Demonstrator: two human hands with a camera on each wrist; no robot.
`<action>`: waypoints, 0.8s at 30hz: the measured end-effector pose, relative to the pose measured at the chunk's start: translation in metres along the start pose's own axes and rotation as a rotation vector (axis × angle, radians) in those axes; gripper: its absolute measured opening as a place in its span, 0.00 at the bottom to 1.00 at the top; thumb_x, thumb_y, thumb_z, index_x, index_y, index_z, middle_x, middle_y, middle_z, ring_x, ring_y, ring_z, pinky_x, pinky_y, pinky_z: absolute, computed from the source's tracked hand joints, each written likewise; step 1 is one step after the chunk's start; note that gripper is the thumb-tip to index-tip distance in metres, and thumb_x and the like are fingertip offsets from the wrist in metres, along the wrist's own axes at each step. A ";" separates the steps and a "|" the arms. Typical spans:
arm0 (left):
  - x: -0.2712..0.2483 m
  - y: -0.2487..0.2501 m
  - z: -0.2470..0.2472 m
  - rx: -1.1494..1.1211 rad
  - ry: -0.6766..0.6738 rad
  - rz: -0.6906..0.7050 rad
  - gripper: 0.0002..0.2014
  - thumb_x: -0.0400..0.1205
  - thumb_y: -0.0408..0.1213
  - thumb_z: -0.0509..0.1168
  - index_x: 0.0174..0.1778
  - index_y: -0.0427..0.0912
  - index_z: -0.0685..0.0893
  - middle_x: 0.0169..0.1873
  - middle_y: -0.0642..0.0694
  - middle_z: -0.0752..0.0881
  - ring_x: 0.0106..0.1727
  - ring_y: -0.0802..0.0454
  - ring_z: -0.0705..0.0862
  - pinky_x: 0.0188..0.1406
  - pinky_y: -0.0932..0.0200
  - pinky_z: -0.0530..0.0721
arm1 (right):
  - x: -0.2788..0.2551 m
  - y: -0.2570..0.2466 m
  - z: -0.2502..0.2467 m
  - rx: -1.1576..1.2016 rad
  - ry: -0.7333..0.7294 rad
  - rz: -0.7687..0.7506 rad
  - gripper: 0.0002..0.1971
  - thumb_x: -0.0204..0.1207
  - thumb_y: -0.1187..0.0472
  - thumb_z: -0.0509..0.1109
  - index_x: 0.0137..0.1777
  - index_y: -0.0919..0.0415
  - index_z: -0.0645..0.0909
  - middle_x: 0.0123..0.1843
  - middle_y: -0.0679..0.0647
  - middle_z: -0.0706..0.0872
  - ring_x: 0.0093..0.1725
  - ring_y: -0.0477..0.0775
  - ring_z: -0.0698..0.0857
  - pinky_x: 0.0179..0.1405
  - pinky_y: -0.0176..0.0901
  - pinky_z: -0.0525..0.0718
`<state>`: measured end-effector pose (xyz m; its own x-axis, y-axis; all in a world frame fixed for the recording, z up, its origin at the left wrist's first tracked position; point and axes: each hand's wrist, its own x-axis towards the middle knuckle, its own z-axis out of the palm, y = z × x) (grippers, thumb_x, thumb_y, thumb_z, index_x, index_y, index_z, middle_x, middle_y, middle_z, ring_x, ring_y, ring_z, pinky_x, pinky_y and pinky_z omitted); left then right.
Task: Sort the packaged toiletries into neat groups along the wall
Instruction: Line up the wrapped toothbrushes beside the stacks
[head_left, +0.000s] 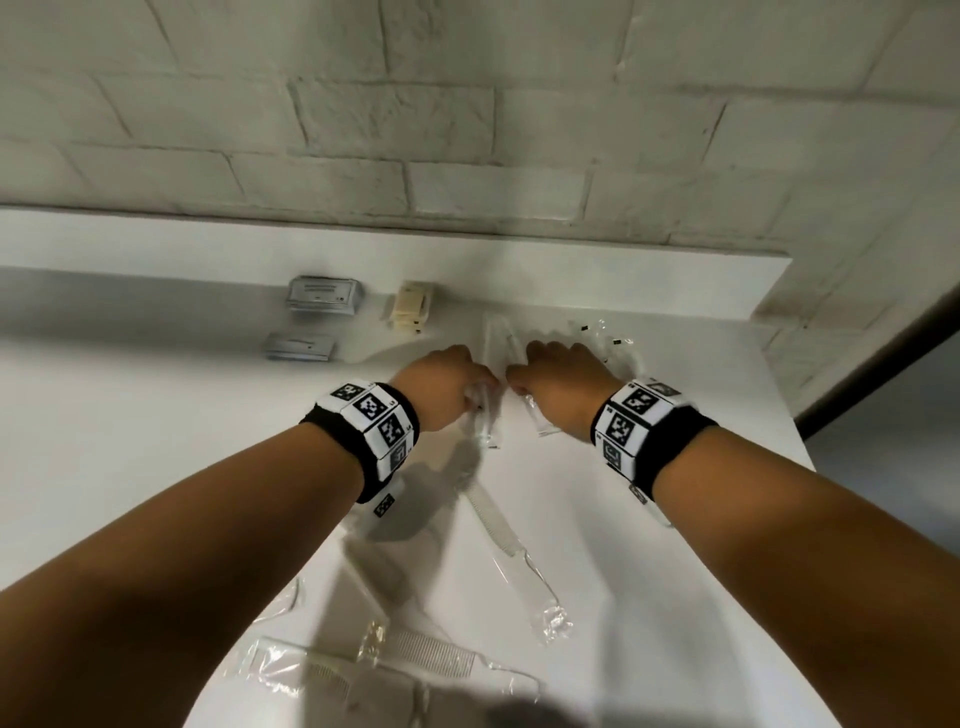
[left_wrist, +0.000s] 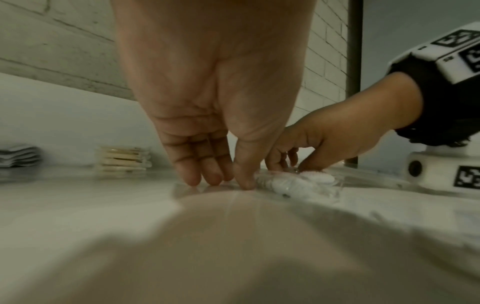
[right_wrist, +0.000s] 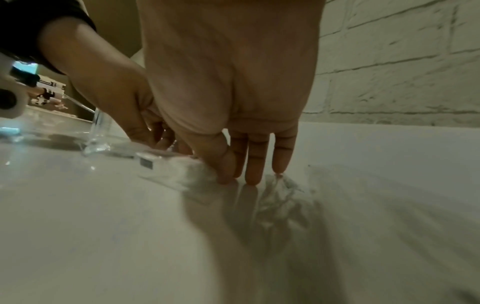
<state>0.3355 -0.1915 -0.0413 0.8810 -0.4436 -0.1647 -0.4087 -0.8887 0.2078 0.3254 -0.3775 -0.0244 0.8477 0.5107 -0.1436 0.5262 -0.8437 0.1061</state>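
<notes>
Both hands work side by side on a white counter (head_left: 156, 415) near the brick wall. My left hand (head_left: 452, 387) points its fingers down, the fingertips (left_wrist: 215, 179) touching the counter, and pinches a long clear packet (head_left: 485, 423) whose free end lifts up (right_wrist: 100, 127). My right hand (head_left: 558, 382) pinches a clear packet with white contents (right_wrist: 176, 170) between thumb and fingers, its other fingertips (right_wrist: 253, 179) resting on crinkled wrap. That packet (left_wrist: 298, 184) lies just right of my left thumb. More clear packets (head_left: 602, 343) lie beyond the right hand.
Two piles of grey sachets (head_left: 324, 295) (head_left: 298, 347) and a stack of beige packets (head_left: 410, 306) sit by the wall at left. Wrapped combs (head_left: 514, 551) (head_left: 431, 654) lie nearer me. The counter ends at right, next to a dark door frame (head_left: 883, 364).
</notes>
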 end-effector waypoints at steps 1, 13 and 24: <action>-0.003 -0.001 0.003 0.012 0.027 0.007 0.18 0.79 0.39 0.66 0.66 0.55 0.83 0.56 0.42 0.80 0.55 0.42 0.81 0.55 0.56 0.76 | 0.000 0.000 0.000 -0.002 0.011 -0.012 0.13 0.78 0.63 0.58 0.61 0.55 0.76 0.58 0.60 0.76 0.56 0.63 0.78 0.53 0.51 0.72; -0.017 0.003 0.001 0.102 0.054 0.097 0.10 0.78 0.29 0.63 0.51 0.46 0.83 0.54 0.49 0.84 0.58 0.46 0.81 0.56 0.54 0.78 | -0.005 0.017 -0.025 0.117 0.168 -0.065 0.28 0.74 0.74 0.61 0.67 0.45 0.80 0.68 0.52 0.78 0.64 0.59 0.78 0.62 0.52 0.75; -0.039 -0.018 0.000 0.298 0.070 -0.084 0.13 0.83 0.43 0.61 0.59 0.40 0.76 0.53 0.41 0.81 0.52 0.41 0.83 0.42 0.54 0.71 | -0.003 0.002 -0.011 0.091 0.122 -0.058 0.11 0.73 0.66 0.64 0.52 0.54 0.82 0.66 0.53 0.78 0.67 0.62 0.74 0.63 0.53 0.70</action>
<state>0.3083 -0.1586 -0.0388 0.9246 -0.3675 -0.1006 -0.3768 -0.9212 -0.0971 0.3250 -0.3787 -0.0127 0.8211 0.5702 -0.0255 0.5706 -0.8211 0.0110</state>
